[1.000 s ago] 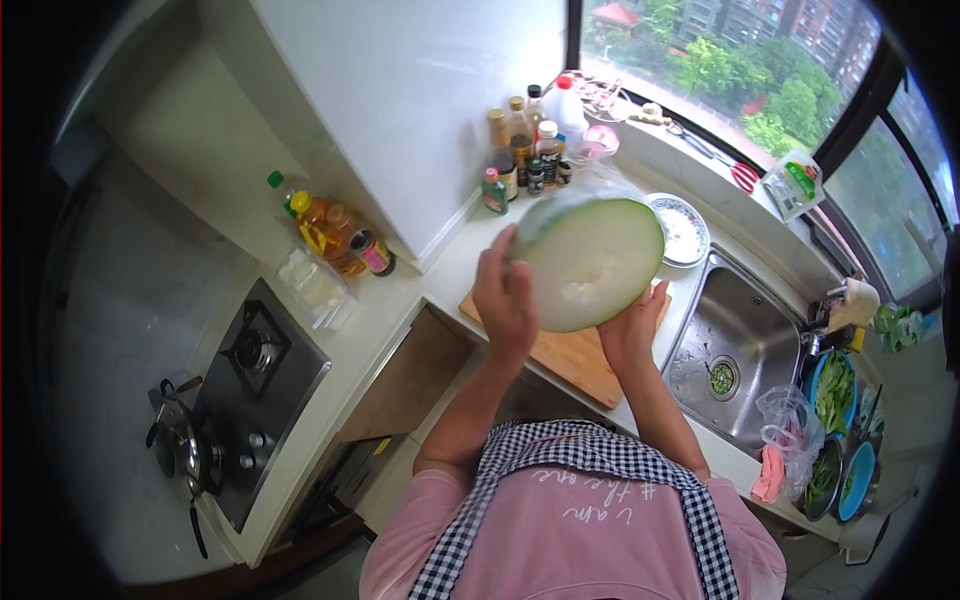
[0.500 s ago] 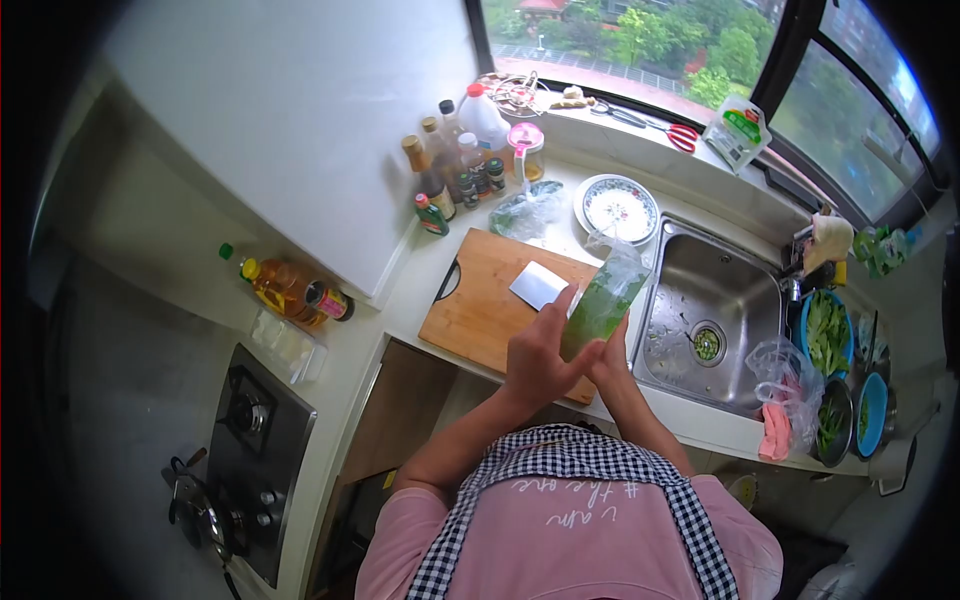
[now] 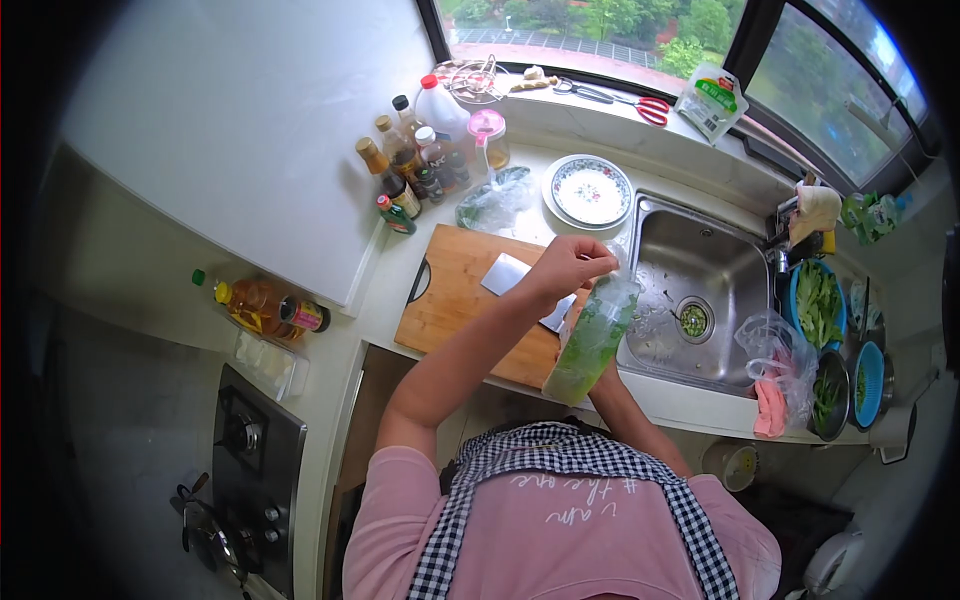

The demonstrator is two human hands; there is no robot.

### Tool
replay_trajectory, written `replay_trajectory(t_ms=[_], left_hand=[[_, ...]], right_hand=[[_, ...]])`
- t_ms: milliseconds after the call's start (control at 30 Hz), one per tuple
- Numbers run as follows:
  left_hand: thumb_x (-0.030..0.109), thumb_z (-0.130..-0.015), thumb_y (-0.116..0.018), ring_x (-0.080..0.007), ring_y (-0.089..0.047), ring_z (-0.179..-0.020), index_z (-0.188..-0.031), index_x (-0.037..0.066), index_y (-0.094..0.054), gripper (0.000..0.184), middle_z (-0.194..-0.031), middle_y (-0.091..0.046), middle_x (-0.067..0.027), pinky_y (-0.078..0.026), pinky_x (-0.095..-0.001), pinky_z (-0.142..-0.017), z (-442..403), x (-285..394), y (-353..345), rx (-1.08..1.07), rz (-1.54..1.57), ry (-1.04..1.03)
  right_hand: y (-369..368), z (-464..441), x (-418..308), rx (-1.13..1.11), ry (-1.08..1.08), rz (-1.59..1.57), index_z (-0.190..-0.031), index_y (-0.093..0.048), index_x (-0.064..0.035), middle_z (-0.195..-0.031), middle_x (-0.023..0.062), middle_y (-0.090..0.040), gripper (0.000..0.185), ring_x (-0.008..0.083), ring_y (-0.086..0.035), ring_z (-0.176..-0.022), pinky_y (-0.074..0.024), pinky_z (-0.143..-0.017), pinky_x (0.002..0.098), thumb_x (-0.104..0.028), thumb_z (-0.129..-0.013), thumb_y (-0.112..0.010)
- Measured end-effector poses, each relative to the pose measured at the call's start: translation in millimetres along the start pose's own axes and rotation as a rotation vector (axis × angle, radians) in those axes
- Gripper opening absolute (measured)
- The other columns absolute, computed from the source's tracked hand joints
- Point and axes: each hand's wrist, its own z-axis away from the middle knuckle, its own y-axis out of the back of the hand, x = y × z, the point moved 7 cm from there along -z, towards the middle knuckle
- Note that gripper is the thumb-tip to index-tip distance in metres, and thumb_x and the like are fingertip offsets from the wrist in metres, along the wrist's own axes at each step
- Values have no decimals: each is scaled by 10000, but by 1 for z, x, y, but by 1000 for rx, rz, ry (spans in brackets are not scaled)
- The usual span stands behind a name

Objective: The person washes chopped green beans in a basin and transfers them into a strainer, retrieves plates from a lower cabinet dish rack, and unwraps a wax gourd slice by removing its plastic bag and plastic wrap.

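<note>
A piece of green melon (image 3: pixel 593 345) in clear plastic is held tilted above the front right of a wooden cutting board (image 3: pixel 455 320), near the sink. The fingers of my left hand (image 3: pixel 575 265) are pinched together on the plastic at the melon's upper end. From behind and below, my right hand (image 3: pixel 606 382) grips the melon, which hides most of this hand. On the board lies a wide metal blade (image 3: pixel 506 273), partly covered by my left forearm.
Plates (image 3: pixel 592 190), a plastic bag (image 3: pixel 496 200) and bottles (image 3: pixel 400 160) stand behind the board. The sink (image 3: pixel 700 270) is to the right, with basins of greens (image 3: pixel 820 305) beyond it. At left are oil bottles (image 3: pixel 255 308) and a stove (image 3: pixel 255 470).
The melon has turned from its pale cut face toward the camera to its green side. My left hand has moved from the melon's side up to the plastic at its upper end. The view has shifted.
</note>
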Motion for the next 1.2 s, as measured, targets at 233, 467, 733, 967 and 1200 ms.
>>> replay_trajectory(t_ms=[233,467,733,967,1200], left_hand=[[147,-901,-570,-75,-585,-727,-862,56,-535,106,-777,-612,-14,-503,-237,-623,-3,18,-3,-30,-20,-61],[148,-912,-565,-95,-585,-651,-934,42,-550,109,-730,-571,-25,-494,-242,-493,46,88,13,-10,359,-259],[218,-905,-616,-37,-489,-751,-923,75,-556,155,-828,-536,38,-419,-195,-682,83,-18,-31,-185,74,-126],[163,-913,-597,-30,-473,-724,-883,85,-514,118,-838,-525,32,-416,-184,-692,86,-17,-50,-263,240,-130],[153,-923,-579,-29,-488,-691,-935,69,-514,107,-847,-548,-4,-423,-179,-640,91,-23,-41,-174,409,-71]], right_hand=[[2,2,6,-93,-76,-104,-1043,-572,-125,-864,24,-623,329,184,-632,-683,-542,-549,327,-418,-936,-469],[59,-11,15,-69,-193,-291,-1246,-498,-179,-958,145,-616,385,237,-583,-773,-475,-695,413,-388,-923,-480],[20,7,2,-203,-172,-299,-1219,-478,-72,-975,120,-581,437,236,-582,-804,-506,-688,385,-378,-910,-525],[40,25,-9,-72,10,-137,-1201,-488,-76,-973,120,-581,419,238,-588,-808,-513,-681,380,-383,-916,-515],[58,39,-15,9,133,-8,-1183,-497,-81,-971,121,-581,403,240,-594,-811,-521,-674,375,-388,-921,-504]])
